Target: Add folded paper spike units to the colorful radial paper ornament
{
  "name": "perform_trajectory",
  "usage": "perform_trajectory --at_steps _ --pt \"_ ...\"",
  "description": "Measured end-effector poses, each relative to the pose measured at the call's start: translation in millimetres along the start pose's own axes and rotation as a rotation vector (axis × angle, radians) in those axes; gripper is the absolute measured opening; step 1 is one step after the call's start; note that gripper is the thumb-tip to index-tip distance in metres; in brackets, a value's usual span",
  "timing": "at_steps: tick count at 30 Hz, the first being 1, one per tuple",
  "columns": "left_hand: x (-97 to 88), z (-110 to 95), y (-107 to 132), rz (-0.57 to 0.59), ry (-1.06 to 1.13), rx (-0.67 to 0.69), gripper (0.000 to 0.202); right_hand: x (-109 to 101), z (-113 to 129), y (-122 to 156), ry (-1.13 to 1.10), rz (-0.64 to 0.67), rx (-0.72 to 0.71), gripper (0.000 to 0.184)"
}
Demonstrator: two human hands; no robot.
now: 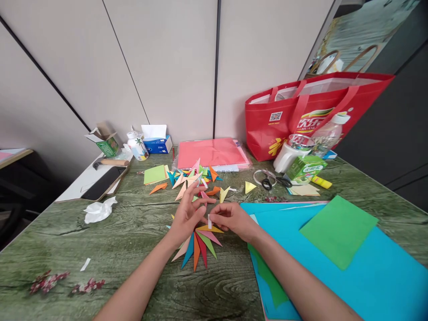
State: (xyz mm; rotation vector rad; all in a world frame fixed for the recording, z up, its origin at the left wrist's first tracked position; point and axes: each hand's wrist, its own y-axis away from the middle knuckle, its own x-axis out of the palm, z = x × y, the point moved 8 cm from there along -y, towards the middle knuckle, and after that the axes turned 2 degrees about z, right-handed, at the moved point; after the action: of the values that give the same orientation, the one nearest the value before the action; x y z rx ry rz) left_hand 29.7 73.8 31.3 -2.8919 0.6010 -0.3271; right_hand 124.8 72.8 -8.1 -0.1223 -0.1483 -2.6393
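- Left hand lies on the top of the paper fan, fingers spread wide.
- Right hand is just beside it, pinching a small white strip above the fan's centre.
- Loose folded points lie beyond the fan, and a blue sheet lies to its right.

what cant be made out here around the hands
Head view:
Centre of the fan of coloured folded paper points: under the left hand and right hand.
The small white strip in the right hand: too small to tell tape from paper.
Print on the red fabric tote bag: too small to read.
The large blue paper sheet: cut by the bottom edge.
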Motion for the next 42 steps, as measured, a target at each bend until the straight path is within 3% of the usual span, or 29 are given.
perform_trajectory --at_steps 6,13,19,25,29,35,42 --pt "-11.5 -2 -1 -0.090 -0.020 0.020 0.054 -5 7 1 -0.120 -0.077 -0.041 0.025" --pt "-49.2 -17 -1 -0.396 -0.075 0.155 0.045 -33 9 1 -0.254 -0.266 -0.113 0.026" --pt "-64.0 -25 6 -0.589 -0.248 0.197 0.043 -39 7 -1 -0.084 -0.346 -0.173 0.034" --pt "-69.2 -23 8 -0.643 -0.309 0.179 0.042 -16 7 0 0.236 -0.222 -0.221 0.036" --pt "-77.6 -21 11 -0.718 -0.395 0.156 0.042 4 5 1 0.380 -0.119 -0.261 0.050" --pt "-85.7 -12 9 -0.719 -0.579 0.102 0.049 12 -3 -5 0.539 -0.201 -0.173 0.063" --pt "-104.0 -4 7 -0.560 -0.721 -0.245 0.087 27 -3 -16 0.640 -0.216 -0.081 0.075"
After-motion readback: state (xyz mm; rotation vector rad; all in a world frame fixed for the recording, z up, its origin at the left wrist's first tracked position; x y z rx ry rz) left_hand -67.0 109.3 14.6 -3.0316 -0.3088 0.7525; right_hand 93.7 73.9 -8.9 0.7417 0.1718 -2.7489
